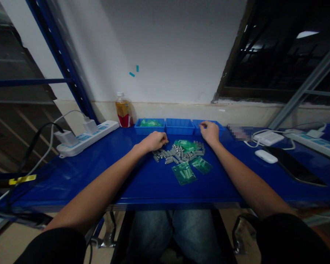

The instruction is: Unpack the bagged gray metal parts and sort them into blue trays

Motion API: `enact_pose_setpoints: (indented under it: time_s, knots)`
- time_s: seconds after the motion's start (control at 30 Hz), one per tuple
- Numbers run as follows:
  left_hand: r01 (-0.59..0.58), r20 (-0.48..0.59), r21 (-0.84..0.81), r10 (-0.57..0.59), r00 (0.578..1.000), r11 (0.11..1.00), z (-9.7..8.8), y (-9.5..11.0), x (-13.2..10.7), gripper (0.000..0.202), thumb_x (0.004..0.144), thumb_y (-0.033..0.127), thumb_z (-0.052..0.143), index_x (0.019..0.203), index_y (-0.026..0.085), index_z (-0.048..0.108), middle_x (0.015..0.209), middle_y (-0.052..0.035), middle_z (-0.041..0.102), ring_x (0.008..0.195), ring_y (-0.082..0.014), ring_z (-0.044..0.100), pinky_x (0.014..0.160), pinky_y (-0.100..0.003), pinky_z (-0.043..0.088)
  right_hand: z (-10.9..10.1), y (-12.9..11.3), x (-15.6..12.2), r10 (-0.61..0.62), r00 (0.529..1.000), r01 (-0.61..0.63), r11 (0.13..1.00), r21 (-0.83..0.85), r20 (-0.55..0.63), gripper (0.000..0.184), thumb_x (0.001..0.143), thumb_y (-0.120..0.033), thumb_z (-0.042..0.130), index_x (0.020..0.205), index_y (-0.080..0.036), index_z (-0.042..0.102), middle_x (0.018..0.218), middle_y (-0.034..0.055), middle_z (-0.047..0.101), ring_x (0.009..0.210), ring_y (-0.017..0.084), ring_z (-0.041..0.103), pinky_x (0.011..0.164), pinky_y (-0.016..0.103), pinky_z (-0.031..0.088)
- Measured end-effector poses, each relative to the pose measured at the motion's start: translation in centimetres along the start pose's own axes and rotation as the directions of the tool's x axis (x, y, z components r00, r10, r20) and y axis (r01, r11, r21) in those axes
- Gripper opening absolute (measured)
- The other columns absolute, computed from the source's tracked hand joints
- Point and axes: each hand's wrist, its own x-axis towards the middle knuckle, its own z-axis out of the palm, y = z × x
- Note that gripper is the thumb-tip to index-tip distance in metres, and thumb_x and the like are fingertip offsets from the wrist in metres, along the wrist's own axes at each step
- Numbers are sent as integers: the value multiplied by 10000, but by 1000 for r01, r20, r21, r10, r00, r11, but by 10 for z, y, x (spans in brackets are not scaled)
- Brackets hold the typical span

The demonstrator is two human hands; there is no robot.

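A pile of several small silver metal parts [176, 154] lies on the blue table [143, 183], mixed with small green plastic bags [184, 173]. My left hand [154, 141] rests at the pile's left edge with its fingers curled in a pinch; what they hold is too small to make out. My right hand [209, 132] is at the pile's far right, over the rim of the right-hand blue tray [221, 126], fingers curled closed. Three blue trays sit in a row behind the pile; the left tray [150, 126] holds green bags, the middle tray [179, 126] looks bare.
A drink bottle [123, 114] stands left of the trays by the wall. A white power strip [85, 137] with plugs lies at the left. On the right lie a white charger [268, 137], a white case [266, 156], a dark phone [297, 167] and another power strip [316, 143].
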Motion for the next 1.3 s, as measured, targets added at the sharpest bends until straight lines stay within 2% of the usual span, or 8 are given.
enact_pose_setpoints:
  time_s: [0.23, 0.43, 0.63, 0.8, 0.93, 1.03, 1.2, 1.3]
  knots:
    - [47, -163, -138, -70, 984, 989, -8, 21, -2, 266, 855, 318, 472, 847, 130, 659, 730, -40, 656, 656, -146, 571, 595, -230, 399, -25, -39, -14, -166, 985, 169, 983, -67, 44, 305, 854, -376, 509, 1009, -169, 671, 994, 115, 678, 980, 299, 539, 807, 395, 372]
    - [21, -258, -538, -188, 948, 843, 1, 36, 0, 395, 816, 479, 516, 643, 130, 578, 568, 13, 510, 529, -98, 428, 519, -222, 332, -49, -103, -48, -580, 815, 577, 807, 128, -17, 236, 839, -352, 562, 1000, -186, 610, 953, 71, 655, 933, 248, 533, 774, 355, 340]
    - [32, -243, -686, -271, 931, 727, 10, 39, 2, 493, 778, 605, 521, 608, 143, 509, 556, 27, 469, 495, -78, 384, 495, -217, 308, -42, -110, -58, -594, 804, 592, 792, 148, -37, 183, 894, -309, 490, 901, -171, 609, 862, 73, 647, 852, 230, 527, 723, 330, 332]
    - [51, -247, -671, -287, 926, 740, 11, 43, 2, 563, 792, 665, 449, 639, 131, 545, 566, 8, 509, 500, -85, 418, 491, -209, 330, -43, -112, -60, -631, 776, 629, 773, 88, -7, 198, 894, -304, 471, 907, -164, 612, 868, 78, 652, 846, 230, 533, 712, 327, 324]
    - [92, -176, -346, -161, 971, 934, 5, 40, 0, 520, 914, 491, 325, 793, 102, 647, 672, -56, 640, 554, -120, 530, 533, -219, 388, -47, -106, -49, -548, 836, 548, 836, 8, -20, 235, 904, -301, 432, 879, -169, 625, 872, 80, 660, 859, 230, 548, 735, 333, 329]
    - [25, -18, 38, -25, 1000, 999, 0, 32, -3, 265, 844, 284, 479, 832, 131, 696, 747, -55, 696, 649, -147, 604, 590, -219, 405, -45, -84, -25, -357, 932, 361, 926, -110, 55, 270, 892, -334, 442, 840, -169, 649, 899, 101, 675, 884, 247, 570, 744, 336, 348]
    - [-43, 108, 158, 26, 994, 987, -2, 22, -4, 186, 720, 169, 548, 785, 194, 722, 764, -22, 716, 670, -155, 636, 593, -215, 404, -35, -40, 9, 57, 974, 19, 943, -332, 219, 268, 837, -352, 494, 860, -181, 700, 909, 131, 689, 882, 284, 598, 707, 350, 377]
    - [-66, 126, 204, 41, 991, 977, 1, 23, -2, 205, 720, 180, 537, 800, 214, 722, 816, -20, 721, 733, -165, 646, 629, -221, 417, -32, -31, 11, 97, 972, -20, 941, -339, 213, 297, 829, -388, 493, 874, -182, 703, 940, 140, 681, 932, 310, 572, 731, 380, 377]
